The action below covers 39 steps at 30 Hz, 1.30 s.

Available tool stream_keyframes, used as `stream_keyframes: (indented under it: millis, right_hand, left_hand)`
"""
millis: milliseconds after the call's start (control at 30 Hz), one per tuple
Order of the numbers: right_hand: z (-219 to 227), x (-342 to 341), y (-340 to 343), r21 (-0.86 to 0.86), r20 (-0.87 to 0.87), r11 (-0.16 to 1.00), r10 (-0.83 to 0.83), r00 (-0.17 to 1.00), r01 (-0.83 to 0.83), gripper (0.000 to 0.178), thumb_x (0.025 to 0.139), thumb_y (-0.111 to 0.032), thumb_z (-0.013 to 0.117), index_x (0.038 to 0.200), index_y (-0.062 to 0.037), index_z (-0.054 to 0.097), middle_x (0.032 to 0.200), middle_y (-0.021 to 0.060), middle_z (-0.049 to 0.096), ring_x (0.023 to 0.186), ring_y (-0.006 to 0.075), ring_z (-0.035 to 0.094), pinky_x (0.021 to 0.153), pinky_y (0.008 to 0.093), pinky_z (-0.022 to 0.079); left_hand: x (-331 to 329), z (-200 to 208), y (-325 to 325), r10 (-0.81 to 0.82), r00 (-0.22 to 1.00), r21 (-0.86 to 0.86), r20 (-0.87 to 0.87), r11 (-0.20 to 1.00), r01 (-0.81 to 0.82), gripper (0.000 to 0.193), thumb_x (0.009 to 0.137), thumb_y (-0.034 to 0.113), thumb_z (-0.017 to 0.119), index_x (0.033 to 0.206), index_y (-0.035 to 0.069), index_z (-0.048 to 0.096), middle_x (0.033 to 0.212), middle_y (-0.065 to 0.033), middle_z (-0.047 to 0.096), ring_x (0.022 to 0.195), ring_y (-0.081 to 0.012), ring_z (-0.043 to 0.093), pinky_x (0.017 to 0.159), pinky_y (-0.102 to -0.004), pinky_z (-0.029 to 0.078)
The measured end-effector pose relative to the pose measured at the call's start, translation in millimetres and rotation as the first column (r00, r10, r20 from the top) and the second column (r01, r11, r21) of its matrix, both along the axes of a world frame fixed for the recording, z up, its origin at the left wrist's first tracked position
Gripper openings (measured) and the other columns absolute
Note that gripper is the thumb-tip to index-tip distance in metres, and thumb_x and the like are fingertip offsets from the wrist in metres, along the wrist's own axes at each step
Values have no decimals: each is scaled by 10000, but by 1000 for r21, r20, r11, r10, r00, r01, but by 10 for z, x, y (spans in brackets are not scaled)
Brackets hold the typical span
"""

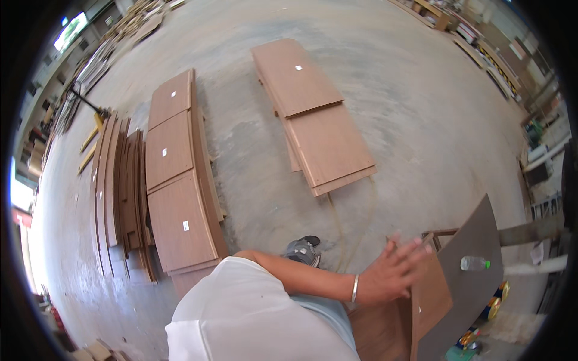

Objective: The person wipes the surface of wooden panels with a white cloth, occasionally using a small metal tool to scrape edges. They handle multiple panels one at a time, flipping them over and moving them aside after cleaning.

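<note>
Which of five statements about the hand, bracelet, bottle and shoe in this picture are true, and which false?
1. The left hand is clenched into a fist. False: its fingers are spread.
2. A bracelet circles its wrist. True.
3. The bottle is nearer that hand than any brown panel is. False: a brown panel is nearer.
4. The bottle has a green cap. True.
5. A shoe shows beyond the forearm. True.

I cannot read any text from here. Small white labels stand on several of the stacked brown panels, but they are too small for me to read.
</note>
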State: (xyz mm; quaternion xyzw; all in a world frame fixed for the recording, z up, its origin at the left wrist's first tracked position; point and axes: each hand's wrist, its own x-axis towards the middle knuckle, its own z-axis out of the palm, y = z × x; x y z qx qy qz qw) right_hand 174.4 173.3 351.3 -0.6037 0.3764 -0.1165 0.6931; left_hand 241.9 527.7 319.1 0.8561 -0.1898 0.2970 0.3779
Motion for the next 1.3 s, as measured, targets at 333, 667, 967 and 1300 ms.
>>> stream_keyframes:
  millis: [333, 667, 967, 1300]
  right_hand:
    - [-99, 140, 501, 6, -100, 971, 240, 966, -240, 506, 1043, -449, 457, 625, -184, 349, 601, -3, 364, 596, 146, 417, 550, 286, 365]
    - [-203, 327, 1712, 105, -205, 836, 548, 811, -539, 497, 1044, -434, 451, 625, -189, 348, 596, -7, 357, 582, 145, 407, 533, 281, 354]
    - [-742, 562, 3567, 346, -383, 525, 835, 394, -778, 488, 1046, -421, 446, 625, -193, 347, 591, -10, 351, 568, 144, 399, 516, 276, 343]
    - [-2996, 744, 7608, 630, -37, -275, 924, -382, -727, 171, 986, -138, 589, 907, 14, 594, 730, 156, 623, 540, 285, 652, 482, 426, 604]
  left_hand:
    - [-208, -546, -523, -608, 612, -848, -505, 217, -484, 1151, 833, 383, 790, 1637, 28, 48, 1572, -250, 386, 1413, -358, 458, 1150, -416, 424]
    - [-698, -1635, 935, -710, 566, -396, -420, -418, -818, 290, 830, 85, 623, 1111, 19, 589, 1034, -199, 651, 875, -388, 689, 708, -579, 586]
    - [-3193, -2053, 3001, -46, 874, -356, -483, -902, -244, 475, 884, -40, 547, 1356, 4, 510, 1389, -229, 569, 1333, -437, 524, 1123, -648, 427]
    - [-5000, -2645, 3437, 590, 637, -458, -496, -801, 385, 423, 880, 8, 537, 1297, -55, 504, 1408, -245, 551, 1333, -444, 520, 1148, -622, 426]
